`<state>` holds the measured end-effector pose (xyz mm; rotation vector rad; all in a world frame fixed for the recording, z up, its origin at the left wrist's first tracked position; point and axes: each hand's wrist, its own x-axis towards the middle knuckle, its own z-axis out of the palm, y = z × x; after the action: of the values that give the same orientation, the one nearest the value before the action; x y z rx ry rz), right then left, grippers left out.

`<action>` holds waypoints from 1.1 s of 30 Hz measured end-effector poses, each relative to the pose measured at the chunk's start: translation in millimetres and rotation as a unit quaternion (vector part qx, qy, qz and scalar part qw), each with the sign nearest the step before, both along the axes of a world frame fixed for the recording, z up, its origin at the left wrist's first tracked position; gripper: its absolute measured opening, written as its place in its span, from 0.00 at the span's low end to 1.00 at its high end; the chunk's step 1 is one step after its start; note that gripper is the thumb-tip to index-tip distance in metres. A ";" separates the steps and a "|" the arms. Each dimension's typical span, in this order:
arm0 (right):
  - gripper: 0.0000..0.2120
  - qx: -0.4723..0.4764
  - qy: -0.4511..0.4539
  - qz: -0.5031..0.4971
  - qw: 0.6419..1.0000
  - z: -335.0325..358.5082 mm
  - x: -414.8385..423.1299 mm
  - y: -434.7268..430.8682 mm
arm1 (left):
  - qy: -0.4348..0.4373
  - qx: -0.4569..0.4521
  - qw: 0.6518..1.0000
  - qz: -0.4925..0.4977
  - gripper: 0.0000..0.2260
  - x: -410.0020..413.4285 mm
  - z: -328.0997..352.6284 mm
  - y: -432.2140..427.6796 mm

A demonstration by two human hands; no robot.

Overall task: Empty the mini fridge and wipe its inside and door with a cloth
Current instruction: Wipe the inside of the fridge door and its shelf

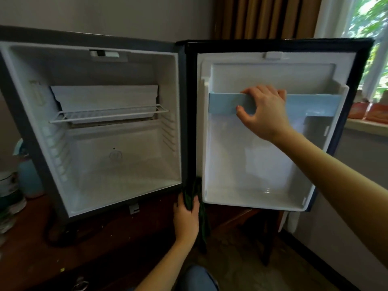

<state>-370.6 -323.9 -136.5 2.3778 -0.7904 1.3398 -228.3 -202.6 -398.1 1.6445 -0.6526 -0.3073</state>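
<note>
The left hand [185, 217] clutches a dark green cloth [194, 198] at the hinge; the right hand [263, 111] grips the door's pale-blue plastic shelf rail [315, 106]. The white-lined mini fridge [117, 143] looks emptied; wiping the door [252, 160] likely follows, bringing the cloth across.

Off to the left, a pale blue rounded plastic bottle [29, 177] stands beside a stack of white containers [9, 192] on the dark wooden tabletop [105, 244]. Brown pleated curtains [266, 17] hang beside the bright window [369, 38].

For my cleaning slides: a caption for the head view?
Emptied mini fridge: right hand grips the door shelf rail, left hand holds a dark cloth.
</note>
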 end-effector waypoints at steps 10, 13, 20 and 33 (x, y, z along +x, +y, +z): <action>0.31 0.111 -0.033 0.203 0.972 -55.1 -41.0 54.5 | 0.470 -0.078 0.831 -0.287 0.27 -51.6 87.6 47.8; 0.39 0.402 -0.157 0.330 0.839 -85.0 -64.1 93.3 | 0.390 -0.170 0.826 -0.369 0.31 -65.7 135.6 40.9; 0.26 0.639 -0.367 0.373 0.564 -85.4 -97.7 110.5 | -0.426 -0.079 0.894 -0.116 0.34 -108.7 195.6 -6.4; 0.38 0.187 -0.368 0.048 0.910 25.8 -173.7 -4.2 | -0.570 -0.103 0.815 0.017 0.21 -76.9 247.1 -92.5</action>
<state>-544.3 -328.1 -110.8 2.1546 -1.2202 2.3702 -305.3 -295.1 -151.0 1.5035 -1.4723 0.8489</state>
